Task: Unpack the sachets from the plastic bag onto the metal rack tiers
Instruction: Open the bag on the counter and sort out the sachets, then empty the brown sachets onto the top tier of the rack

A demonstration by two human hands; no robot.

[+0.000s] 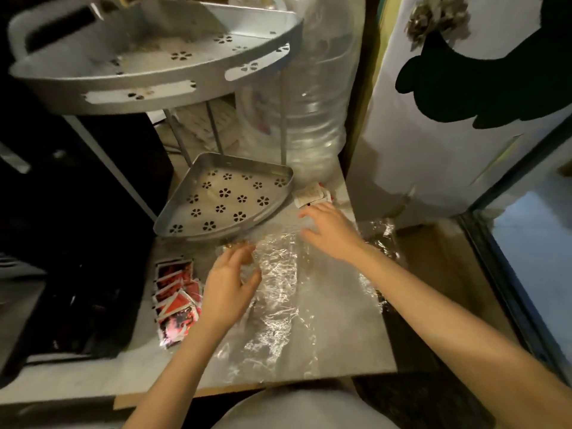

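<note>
Near centre, plastic bag (pixel 278 289) lies crumpled w/ both hands on it: left hand (pixel 227 287) fingers loosely curled, right hand (pixel 332 232) spread wide. Red sachets (pixel 176 298) left; lower rack tier (pixel 226 196) far, water bottle (pixel 315 97) behind.

Metal rack (pixel 185 125) at the back left of the counter (pixel 325 351), upper tier (pixel 148 75) above lower tier (pixel 223 199), with a large bottle (pixel 315 103) just to the right and behind. Plastic bag (pixel 278 292) spread flat on the counter in front of the lower tier, left hand (pixel 227 289) on its left part and right hand (pixel 331 232) over its far edge. Pile of sachets (pixel 176 298) on the counter left of the bag, beside the left hand; a few loose sachets (pixel 312 195) behind the right hand, right of the lower tier.
</note>
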